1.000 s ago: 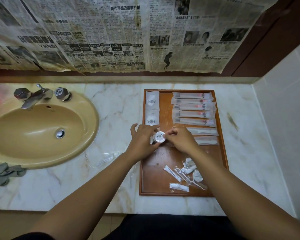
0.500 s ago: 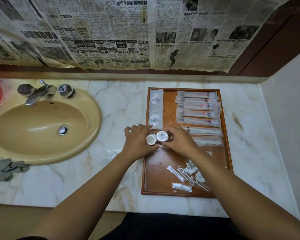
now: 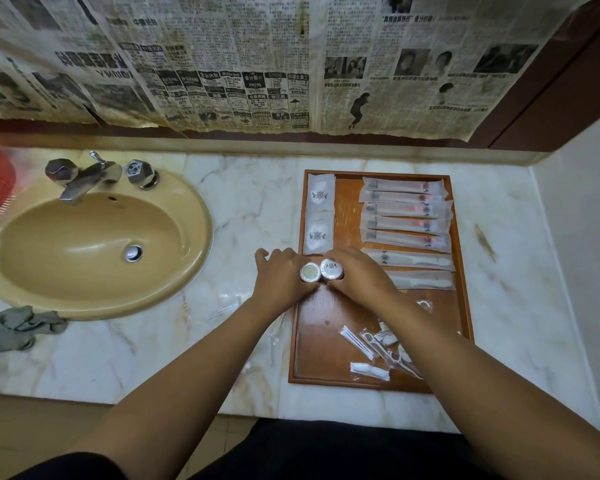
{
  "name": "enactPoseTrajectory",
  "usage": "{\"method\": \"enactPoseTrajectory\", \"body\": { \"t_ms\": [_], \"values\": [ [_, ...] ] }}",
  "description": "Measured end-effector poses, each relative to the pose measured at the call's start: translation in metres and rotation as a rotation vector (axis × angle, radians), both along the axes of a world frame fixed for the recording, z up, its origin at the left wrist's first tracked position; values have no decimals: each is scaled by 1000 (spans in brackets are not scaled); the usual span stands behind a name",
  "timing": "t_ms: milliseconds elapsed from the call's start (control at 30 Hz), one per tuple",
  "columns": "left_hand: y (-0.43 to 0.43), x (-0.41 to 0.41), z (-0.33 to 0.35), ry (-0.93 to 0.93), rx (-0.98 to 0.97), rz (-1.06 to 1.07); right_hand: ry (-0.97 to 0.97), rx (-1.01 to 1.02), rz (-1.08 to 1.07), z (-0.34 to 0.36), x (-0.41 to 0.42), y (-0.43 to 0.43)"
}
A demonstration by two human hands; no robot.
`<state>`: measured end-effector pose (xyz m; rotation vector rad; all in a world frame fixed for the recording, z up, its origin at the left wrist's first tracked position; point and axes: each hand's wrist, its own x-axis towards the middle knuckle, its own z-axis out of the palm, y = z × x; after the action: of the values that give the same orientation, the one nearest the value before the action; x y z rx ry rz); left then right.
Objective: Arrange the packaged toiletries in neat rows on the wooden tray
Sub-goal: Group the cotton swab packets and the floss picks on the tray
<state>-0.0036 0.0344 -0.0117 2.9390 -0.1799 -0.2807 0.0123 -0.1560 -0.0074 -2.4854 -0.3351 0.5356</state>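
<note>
Left hand (image 3: 280,279): curled on a round foil pack (image 3: 309,273), held over the wooden tray (image 3: 321,336) near its left edge; second round pack (image 3: 331,269): touching the first on its right, pinched by the right hand (image 3: 358,276); both are held just near of the square sachets (image 3: 318,216), whose column is judged to be extended nearward.

On the counter (image 3: 250,202), wooden tray (image 3: 319,341) right of the sink (image 3: 84,244)

Newspaper (image 3: 253,64) ad, seemingly "RM299", Chinese print
</note>
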Motion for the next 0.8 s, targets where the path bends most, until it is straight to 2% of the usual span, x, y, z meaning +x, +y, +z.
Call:
{"method": "enactPoseTrajectory", "body": {
  "t_ms": [500, 633, 800],
  "values": [
    [-5, -1, -1, 42, -17, 25, 22, -43, -45, 0, -4, 3],
    [-2, -8, 5, 82, -70, 72, 11, -10, -100, 8, -15, -5],
    [0, -38, 22, 39, -244, 108, 11, -125, -209, 17, -41, -25]
  ]
}}
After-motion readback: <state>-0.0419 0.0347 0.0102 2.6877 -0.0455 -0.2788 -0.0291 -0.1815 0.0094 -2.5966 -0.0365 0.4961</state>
